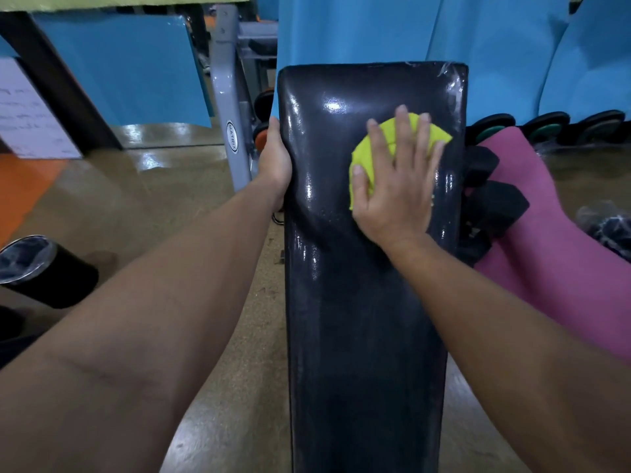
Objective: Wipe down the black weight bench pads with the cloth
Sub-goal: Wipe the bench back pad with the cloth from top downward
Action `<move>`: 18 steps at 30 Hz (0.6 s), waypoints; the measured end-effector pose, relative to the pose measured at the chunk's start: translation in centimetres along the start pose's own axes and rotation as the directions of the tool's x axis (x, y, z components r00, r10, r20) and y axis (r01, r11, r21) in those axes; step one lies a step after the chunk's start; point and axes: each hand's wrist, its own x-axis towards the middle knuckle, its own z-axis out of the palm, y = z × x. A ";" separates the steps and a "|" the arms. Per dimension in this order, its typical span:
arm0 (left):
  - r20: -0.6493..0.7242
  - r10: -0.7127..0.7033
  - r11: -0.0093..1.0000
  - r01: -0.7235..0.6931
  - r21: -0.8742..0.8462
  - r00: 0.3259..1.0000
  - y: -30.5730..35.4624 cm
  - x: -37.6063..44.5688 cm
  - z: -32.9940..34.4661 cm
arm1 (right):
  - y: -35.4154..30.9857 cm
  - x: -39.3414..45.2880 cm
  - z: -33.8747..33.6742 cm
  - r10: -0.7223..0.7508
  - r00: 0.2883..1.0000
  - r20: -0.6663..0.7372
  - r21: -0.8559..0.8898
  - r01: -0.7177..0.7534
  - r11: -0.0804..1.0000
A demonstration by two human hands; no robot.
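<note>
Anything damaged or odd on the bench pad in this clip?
Yes: the black bench pad looks scuffed or torn at its far right corner, with pale ragged marks. Otherwise the right hand presses a yellow cloth flat; the left hand grips the pad's edge.

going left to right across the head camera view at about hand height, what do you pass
White paper sign → grey machine frame → left hand gripping the pad's edge → black bench pad → right hand flat on yellow cloth → pink mat.

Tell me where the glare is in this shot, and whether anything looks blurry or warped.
Head view: bright glare streaks on the far half of the black bench pad, around the yellow cloth under the right hand; floor reflections too; wide-angle bending at the edges; the paper notice's writing is too soft to read.
</note>
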 end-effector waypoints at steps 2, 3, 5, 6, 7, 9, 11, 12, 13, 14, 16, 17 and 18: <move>-0.024 0.002 1.000 -0.002 0.011 1.000 0.2 -0.2 0.2 | -1.0 -1.4 0.4 -0.101 0.995 0.024 0.012 0.101 0.995; -0.021 -0.004 1.000 0.004 0.013 1.000 0.1 -0.1 0.2 | -0.7 -2.2 0.4 -0.120 0.992 0.034 0.015 0.120 0.993; -0.030 -0.025 1.000 0.024 -0.015 0.999 -0.4 0.9 -0.1 | 0.6 -3.0 -0.1 -0.133 0.990 0.037 0.017 0.133 0.991; -0.051 -0.038 0.999 0.037 -0.034 0.998 -0.9 1.9 -0.5 | 1.3 -2.9 -0.2 -0.120 0.992 0.030 0.007 0.120 0.993; -0.072 -0.055 0.998 0.052 -0.044 0.996 -1.3 2.7 -0.7 | 1.8 -2.4 -0.3 -0.086 0.996 0.017 -0.009 0.087 0.996; -0.079 -0.063 0.998 0.061 -0.026 0.995 -1.3 2.4 -0.7 | 1.4 -0.9 0.0 0.024 1.000 -0.013 -0.015 -0.024 1.000; -0.050 -0.032 0.999 0.032 0.002 0.998 -0.2 0.4 0.0 | -0.6 0.0 0.3 0.076 0.997 -0.017 -0.008 -0.076 0.997; -0.052 -0.017 1.000 0.018 0.003 0.998 0.0 -0.2 0.3 | -1.7 -0.2 0.4 0.040 0.999 -0.008 -0.001 -0.040 0.999; -0.048 -0.005 1.000 0.006 0.004 0.999 0.1 -0.3 0.4 | -2.5 -0.6 0.6 -0.025 1.000 0.007 0.010 0.025 1.000; -0.043 -0.001 1.000 0.001 -0.002 0.999 0.1 -0.3 0.4 | -2.8 -1.3 0.7 -0.095 0.995 0.030 0.016 0.094 0.995; -0.051 -0.012 1.000 0.011 -0.003 0.999 -0.1 0.2 0.2 | -2.0 -2.4 0.5 -0.189 0.979 0.070 0.021 0.188 0.982; -0.057 -0.020 1.000 0.020 0.000 0.998 -0.3 0.7 0.0 | -1.2 -2.6 0.2 -0.204 0.976 0.075 0.025 0.203 0.979; -0.055 -0.023 1.000 0.023 0.002 0.998 -0.4 0.7 -0.1 | -0.4 -2.6 0.0 -0.195 0.979 0.068 0.019 0.194 0.981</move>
